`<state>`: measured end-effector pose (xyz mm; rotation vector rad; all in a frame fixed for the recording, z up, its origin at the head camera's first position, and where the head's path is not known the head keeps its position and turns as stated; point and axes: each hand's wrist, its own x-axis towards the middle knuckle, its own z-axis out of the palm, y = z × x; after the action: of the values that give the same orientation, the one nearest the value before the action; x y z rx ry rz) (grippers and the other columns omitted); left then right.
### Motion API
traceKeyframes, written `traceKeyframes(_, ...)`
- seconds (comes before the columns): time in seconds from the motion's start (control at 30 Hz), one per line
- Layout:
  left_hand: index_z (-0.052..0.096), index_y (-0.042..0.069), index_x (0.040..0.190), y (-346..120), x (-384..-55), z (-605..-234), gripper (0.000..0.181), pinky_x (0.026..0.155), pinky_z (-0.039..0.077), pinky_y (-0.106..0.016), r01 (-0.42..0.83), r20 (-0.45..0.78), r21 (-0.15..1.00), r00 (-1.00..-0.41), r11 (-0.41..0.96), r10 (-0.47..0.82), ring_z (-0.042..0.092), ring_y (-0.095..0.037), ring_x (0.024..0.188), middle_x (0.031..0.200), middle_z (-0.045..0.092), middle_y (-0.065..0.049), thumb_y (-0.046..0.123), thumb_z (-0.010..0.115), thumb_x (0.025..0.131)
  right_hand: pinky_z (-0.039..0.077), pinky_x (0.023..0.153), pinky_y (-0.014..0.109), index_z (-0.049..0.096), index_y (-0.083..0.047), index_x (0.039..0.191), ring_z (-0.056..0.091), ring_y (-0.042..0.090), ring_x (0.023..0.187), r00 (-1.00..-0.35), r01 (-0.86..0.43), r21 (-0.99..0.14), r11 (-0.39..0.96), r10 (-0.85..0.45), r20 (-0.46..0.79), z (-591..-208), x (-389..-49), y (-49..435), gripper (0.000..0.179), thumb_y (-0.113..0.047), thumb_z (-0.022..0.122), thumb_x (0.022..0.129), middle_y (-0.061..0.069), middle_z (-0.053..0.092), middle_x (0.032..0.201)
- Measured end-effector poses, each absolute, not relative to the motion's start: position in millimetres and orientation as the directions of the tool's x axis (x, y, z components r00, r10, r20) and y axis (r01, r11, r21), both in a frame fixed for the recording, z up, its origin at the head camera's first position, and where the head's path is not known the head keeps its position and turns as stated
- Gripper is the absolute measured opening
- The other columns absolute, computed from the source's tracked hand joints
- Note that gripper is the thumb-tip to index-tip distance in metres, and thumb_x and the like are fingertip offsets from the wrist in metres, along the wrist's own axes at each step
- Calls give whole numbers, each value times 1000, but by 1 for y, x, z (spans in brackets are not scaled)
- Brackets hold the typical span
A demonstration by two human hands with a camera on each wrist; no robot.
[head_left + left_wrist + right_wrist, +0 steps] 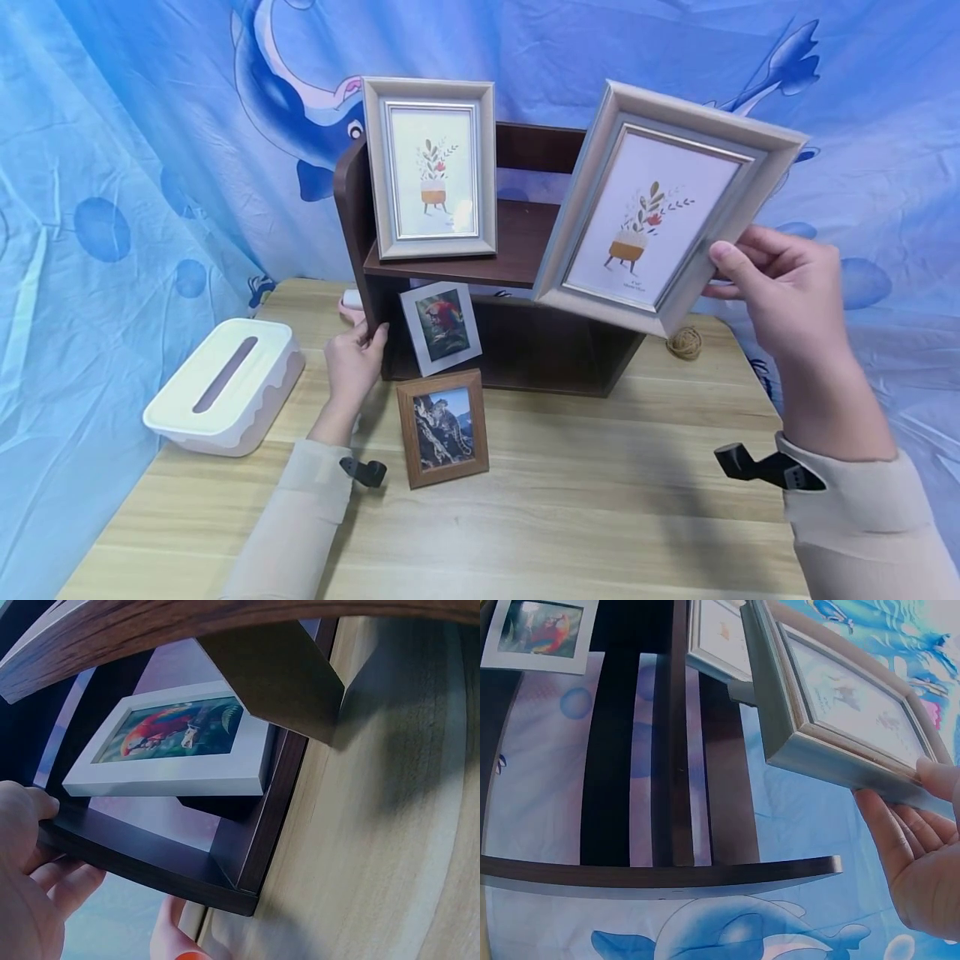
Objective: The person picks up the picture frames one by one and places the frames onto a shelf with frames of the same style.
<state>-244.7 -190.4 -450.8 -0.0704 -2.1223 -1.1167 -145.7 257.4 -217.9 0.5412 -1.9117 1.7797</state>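
My right hand (802, 292) pinches the right edge of a silver-beige picture frame (652, 217), thumb on the front and fingers behind. It is held tilted in the air before the right part of a dark brown two-tier shelf (517, 265). My left hand (352, 367) grips the shelf's left side panel, as the left wrist view also shows. A matching frame (431, 171) with a potted-plant print stands upright on the upper tier's left. Below it, a white frame (442, 325) with a parrot picture leans back in the lower tier. A brown wooden frame (442, 429) stands on the table in front.
A white tissue box (225, 383) sits on the wooden table (585, 500) at left. A ball of twine (684, 342) lies right of the shelf. Some pink-and-white object (351, 307) shows behind its left side. Blue dolphin-print cloth (555, 50) hangs around the table.
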Motion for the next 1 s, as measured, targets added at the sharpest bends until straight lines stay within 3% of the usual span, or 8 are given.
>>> traceKeyframes(0.13,79,-2,100,-190,-246,-451,17,64,60,-36,358,613,705,-742,613,-271,75,-32,76,86,74,-23,11,74,92,59,64,27,66,11,123,76,14,81,-823,-560,-826,64,68,563,-211,-156,254,32,1,69,93,5,78,96)
traceKeyframes(0.3,78,-3,102,-190,-245,-450,17,65,59,-35,357,600,718,-753,598,-271,75,-33,77,88,73,-24,10,73,92,59,65,25,67,5,127,76,11,83,-844,-509,-851,130,115,523,-204,-169,249,36,-5,71,93,2,77,101)
traceKeyframes(0.4,78,-3,102,-190,-245,-451,17,65,59,-34,358,599,720,-753,595,-272,75,-33,77,89,73,-24,10,74,92,59,67,22,66,2,129,75,6,83,-851,-464,-850,249,140,506,-201,-177,246,37,-11,71,95,2,76,107)
traceKeyframes(0.57,78,-3,102,-189,-245,-451,17,65,60,-37,360,605,712,-751,603,-266,75,-33,76,87,73,-24,10,74,91,58,71,19,64,-4,135,72,1,85,-861,-371,-824,428,175,478,-199,-188,241,41,-21,68,98,14,71,121)
traceKeyframes(0.8,78,-3,101,-189,-245,-450,17,65,60,-39,352,602,715,-749,604,-277,75,-34,76,87,73,-24,10,74,91,57,72,17,64,-7,135,72,13,101,-871,-306,-828,470,214,443,-199,-208,230,40,-25,65,99,19,66,129)
traceKeyframes(1.0,78,-4,101,-189,-245,-449,17,66,61,-40,345,603,712,-746,612,-281,75,-34,78,87,73,-24,11,74,92,56,67,13,70,-6,128,70,2,86,-811,-296,-751,589,260,524,-201,-218,216,35,-25,64,100,17,71,120)
